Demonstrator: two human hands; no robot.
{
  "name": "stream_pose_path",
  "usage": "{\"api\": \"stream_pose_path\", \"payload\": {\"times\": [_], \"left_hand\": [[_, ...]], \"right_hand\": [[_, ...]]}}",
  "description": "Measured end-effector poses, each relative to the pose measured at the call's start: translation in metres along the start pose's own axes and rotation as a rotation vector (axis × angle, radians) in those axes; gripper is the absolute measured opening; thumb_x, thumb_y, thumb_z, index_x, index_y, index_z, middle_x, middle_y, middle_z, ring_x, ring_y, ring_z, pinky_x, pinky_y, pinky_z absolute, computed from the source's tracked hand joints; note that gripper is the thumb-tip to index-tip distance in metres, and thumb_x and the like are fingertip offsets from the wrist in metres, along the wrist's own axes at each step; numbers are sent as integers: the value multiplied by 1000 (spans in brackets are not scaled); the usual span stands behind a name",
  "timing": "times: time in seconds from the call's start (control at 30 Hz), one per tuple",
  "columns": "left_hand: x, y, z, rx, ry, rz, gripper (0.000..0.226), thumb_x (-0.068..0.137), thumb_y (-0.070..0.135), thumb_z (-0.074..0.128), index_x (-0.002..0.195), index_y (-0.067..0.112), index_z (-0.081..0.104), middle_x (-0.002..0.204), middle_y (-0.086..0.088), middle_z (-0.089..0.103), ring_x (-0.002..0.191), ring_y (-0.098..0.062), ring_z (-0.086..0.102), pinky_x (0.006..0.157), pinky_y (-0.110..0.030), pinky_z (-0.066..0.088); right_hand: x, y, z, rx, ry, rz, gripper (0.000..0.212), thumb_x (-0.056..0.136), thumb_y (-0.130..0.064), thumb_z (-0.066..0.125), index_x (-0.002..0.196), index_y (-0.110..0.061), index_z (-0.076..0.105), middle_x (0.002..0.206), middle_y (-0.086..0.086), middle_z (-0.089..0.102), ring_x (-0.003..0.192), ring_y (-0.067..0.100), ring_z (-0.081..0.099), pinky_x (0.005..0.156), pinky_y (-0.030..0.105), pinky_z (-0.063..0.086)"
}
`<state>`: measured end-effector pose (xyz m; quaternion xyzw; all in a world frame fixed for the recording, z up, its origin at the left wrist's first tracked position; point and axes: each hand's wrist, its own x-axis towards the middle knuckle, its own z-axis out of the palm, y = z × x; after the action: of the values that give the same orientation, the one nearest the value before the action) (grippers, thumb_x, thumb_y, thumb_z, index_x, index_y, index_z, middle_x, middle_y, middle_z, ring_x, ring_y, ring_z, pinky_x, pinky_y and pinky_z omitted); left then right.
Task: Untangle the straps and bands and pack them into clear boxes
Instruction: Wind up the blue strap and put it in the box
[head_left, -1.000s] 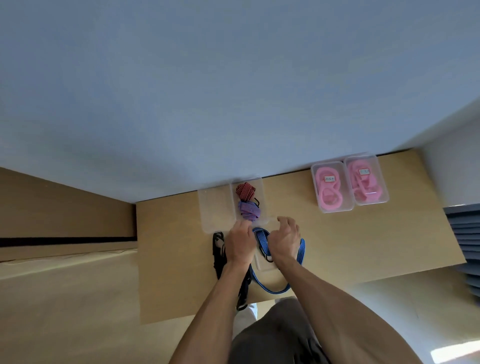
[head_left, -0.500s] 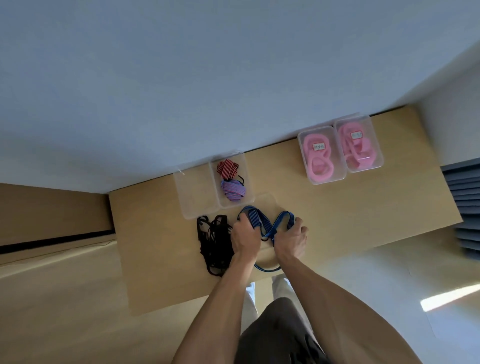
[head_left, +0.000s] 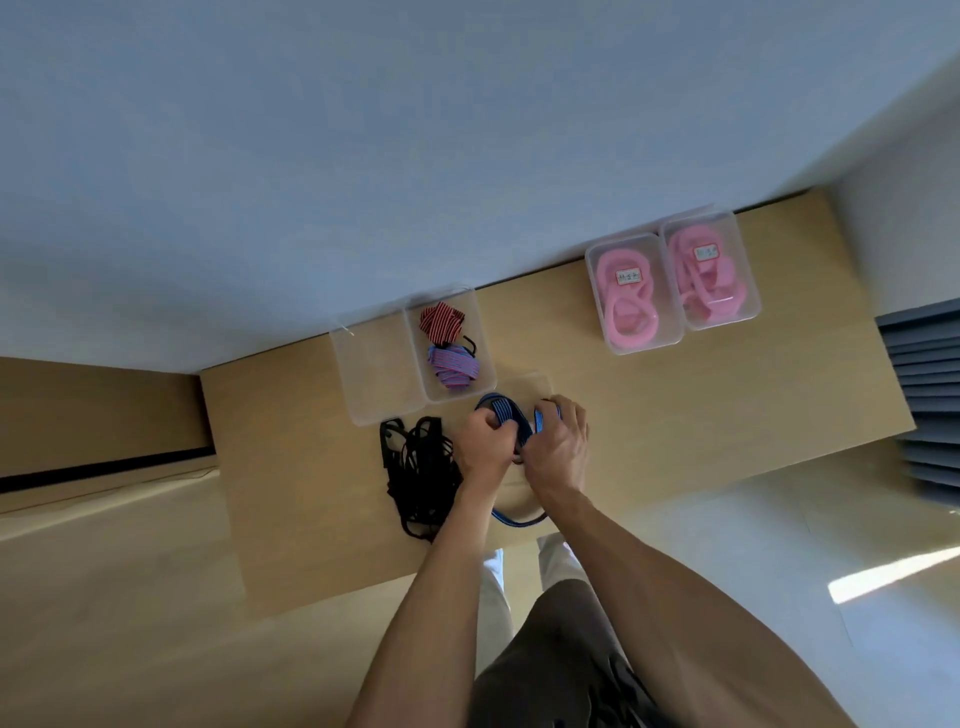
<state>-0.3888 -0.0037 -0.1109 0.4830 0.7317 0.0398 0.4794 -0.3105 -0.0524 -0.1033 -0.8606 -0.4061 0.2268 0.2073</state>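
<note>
A blue striped strap (head_left: 505, 411) lies folded between my hands over a clear box (head_left: 535, 387) on the wooden table (head_left: 701, 400). My left hand (head_left: 484, 441) grips one fold of it, and my right hand (head_left: 557, 448) grips the other side close by. A loop of the strap (head_left: 514, 519) hangs at the table's front edge. A tangle of black straps (head_left: 421, 475) sits just left of my left hand. Behind it, one clear box (head_left: 480, 343) holds a red striped band (head_left: 441, 322) and a purple band (head_left: 453, 366).
An empty clear box (head_left: 371, 379) stands left of the banded one. Two clear boxes with pink bands (head_left: 631, 296) (head_left: 709, 275) stand at the back right by the wall. Grey slats (head_left: 930, 395) lie past the table's right end.
My hands have drawn closer together, gathering the blue strap into tighter folds. The view has shifted, so the table sits lower and further right than one second ago.
</note>
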Motion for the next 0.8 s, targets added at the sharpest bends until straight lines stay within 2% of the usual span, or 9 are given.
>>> {"api": "stream_pose_path", "payload": {"times": [0.1,0.2,0.33,0.47,0.53,0.57,0.67,0.73,0.8], "left_hand": [[6,4,-10,-212,-45,-64,27,85,10,65,66,6,46,65,-15,43,64,-24,47,62,-47,45],[3,11,-25,-288,-97,-122,20,88,7,62,72,7,50,71,-18,54,68,-26,61,70,-51,53],[-12,33,-42,-298,-44,-127,26,83,4,63,59,7,55,51,-7,63,51,-23,67,65,-39,52],[-30,54,-50,-364,35,-99,19,82,2,64,64,2,59,57,-8,64,63,-34,72,64,-39,53],[-39,60,-51,-403,29,-51,5,83,-3,62,84,-7,65,74,-16,67,66,-35,69,66,-44,57],[-43,61,-51,-419,15,-31,8,83,-4,60,89,-5,65,78,-18,67,64,-32,65,62,-42,56],[-53,61,-53,-465,-101,11,13,83,-7,54,84,0,64,66,-12,58,53,-20,49,48,-27,39],[-57,55,-52,-439,-216,48,18,82,-13,49,79,1,60,53,-4,48,44,-14,41,43,-23,31],[-63,46,-51,-374,-306,47,22,81,-15,48,73,5,54,49,-1,42,40,-11,39,43,-22,29]], "right_hand": [[4,-7,-5,106,20,83,40,68,15,53,103,6,69,112,21,63,108,42,54,83,47,49],[6,-17,-16,173,7,137,43,71,15,49,106,3,71,113,16,66,108,39,55,80,40,46],[12,-33,-37,247,-260,200,36,79,3,56,111,-6,72,109,10,72,100,31,63,79,30,47],[15,-43,-57,256,-363,190,35,85,1,47,106,-10,74,98,13,73,87,31,64,72,34,49],[16,-45,-62,332,-420,229,36,90,-1,42,108,-11,72,93,14,72,79,29,62,67,34,47],[18,-46,-64,391,-435,281,34,91,-5,41,106,-12,71,88,12,71,74,27,60,65,34,46],[27,-48,-69,701,-497,548,29,97,-24,41,84,-7,62,69,15,66,55,25,53,53,31,42],[32,-48,-69,824,-522,608,37,99,-32,50,74,-6,60,62,16,63,45,24,54,46,28,45],[35,-47,-66,870,-491,585,30,94,-24,64,70,-5,64,66,14,65,53,25,59,54,33,52]]}}
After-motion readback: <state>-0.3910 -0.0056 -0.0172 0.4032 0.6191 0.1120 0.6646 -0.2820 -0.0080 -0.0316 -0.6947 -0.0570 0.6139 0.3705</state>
